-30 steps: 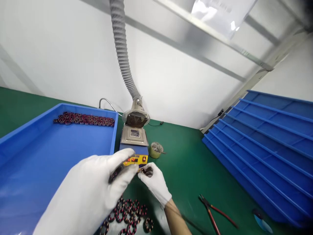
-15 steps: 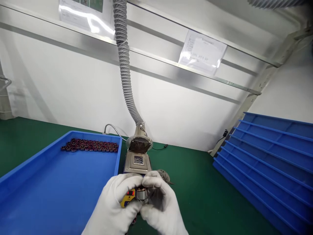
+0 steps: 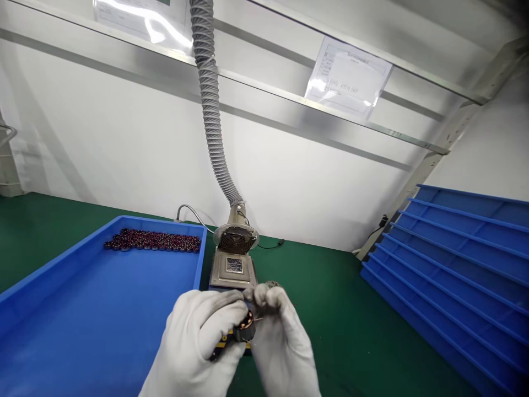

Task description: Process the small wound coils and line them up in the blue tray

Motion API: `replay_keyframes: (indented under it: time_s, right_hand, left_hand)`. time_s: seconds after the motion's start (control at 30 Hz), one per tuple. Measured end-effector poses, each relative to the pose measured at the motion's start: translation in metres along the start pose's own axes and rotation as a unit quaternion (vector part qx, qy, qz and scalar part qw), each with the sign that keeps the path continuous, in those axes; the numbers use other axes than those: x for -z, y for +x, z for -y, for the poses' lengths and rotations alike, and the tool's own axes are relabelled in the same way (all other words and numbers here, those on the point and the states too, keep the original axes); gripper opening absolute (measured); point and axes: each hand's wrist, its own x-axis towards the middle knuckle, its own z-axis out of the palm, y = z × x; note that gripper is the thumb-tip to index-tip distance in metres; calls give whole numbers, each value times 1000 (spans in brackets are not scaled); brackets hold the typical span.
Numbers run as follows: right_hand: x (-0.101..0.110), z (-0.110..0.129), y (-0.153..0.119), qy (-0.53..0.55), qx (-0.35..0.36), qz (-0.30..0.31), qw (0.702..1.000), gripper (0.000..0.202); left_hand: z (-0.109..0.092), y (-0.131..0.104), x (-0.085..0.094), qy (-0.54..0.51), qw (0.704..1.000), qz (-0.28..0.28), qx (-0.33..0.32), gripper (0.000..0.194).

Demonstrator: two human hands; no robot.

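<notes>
My left hand [image 3: 196, 342], in a stained white glove, pinches a small round motor stator [image 3: 245, 331] with dark sides and copper windings on its face. A thin wire lead [image 3: 258, 318] sticks out of the stator towards my right hand [image 3: 285, 344]. That hand is gloved too and close beside the stator, its fingers curled and their tips darkened. Whatever lies between its fingertips is hidden. Just behind both hands stands a metal-topped bench device [image 3: 234, 275]; its yellow front is mostly covered by my hands.
A grey ribbed exhaust hose [image 3: 212, 110] comes down to a hood [image 3: 236, 237] over the device. On the left, a blue tray [image 3: 103, 309] holds many similar dark coils [image 3: 152, 241] along its far end. Stacked blue trays [image 3: 454, 264] lean at the right on the green bench [image 3: 351, 331].
The stator has turned so that its copper face shows more, and a wire lead is now visible. My right fingers have shifted off its side. The yellow front's red display is now hidden.
</notes>
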Motion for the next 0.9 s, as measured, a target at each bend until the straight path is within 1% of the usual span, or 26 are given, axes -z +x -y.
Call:
replay_keyframes:
  time_s: [0.03,0.07,0.13,0.2,0.27,0.37,0.43,0.5,0.6,0.63,0.67,0.73,0.77,0.83,0.9]
  right_hand:
    - [-1,1,0,13,7,-10,1000,15]
    - [0,3,0,3,19,-11,1000,14]
    - [1,8,-1,-67,23,2,997,9]
    - [4,12,-2,-141,4,18,990,14]
    - [8,15,-3,-184,-4,41,982,20]
    - [12,15,-3,-206,14,89,974,13]
    - [11,12,-3,-195,20,95,976,8]
    - [9,9,-2,-154,21,62,986,8]
    - [8,6,-1,-82,35,-27,996,8]
    - [9,6,-1,-80,47,-57,994,8]
    - [10,7,-1,-96,60,-72,991,8]
    - [13,9,-2,-157,70,-63,983,8]
    - [13,10,-3,-185,62,-47,980,7]
    - [12,12,-5,-210,23,-17,977,11]
    - [8,13,-8,-214,-21,-1,977,21]
  left_hand:
    - [-1,0,1,9,1000,-6,3,26]
    - [-1,-1,2,16,1000,-11,5,26]
    - [-2,-1,4,17,1000,-7,14,28]
    - [-3,-1,5,3,999,23,43,30]
    - [-5,0,6,-26,994,76,79,32]
    - [-8,2,5,-90,981,125,120,31]
    - [-8,3,4,-119,976,129,132,26]
    - [-9,3,2,-106,982,111,110,22]
    - [-8,1,1,-32,997,57,52,23]
    - [-8,0,1,-12,998,40,40,23]
    - [-8,0,2,1,999,29,34,23]
    - [-7,-1,3,16,999,23,31,23]
    - [-7,-1,4,22,999,21,31,23]
    - [-7,-2,5,38,999,19,27,23]
    - [-6,-3,6,65,998,13,15,23]
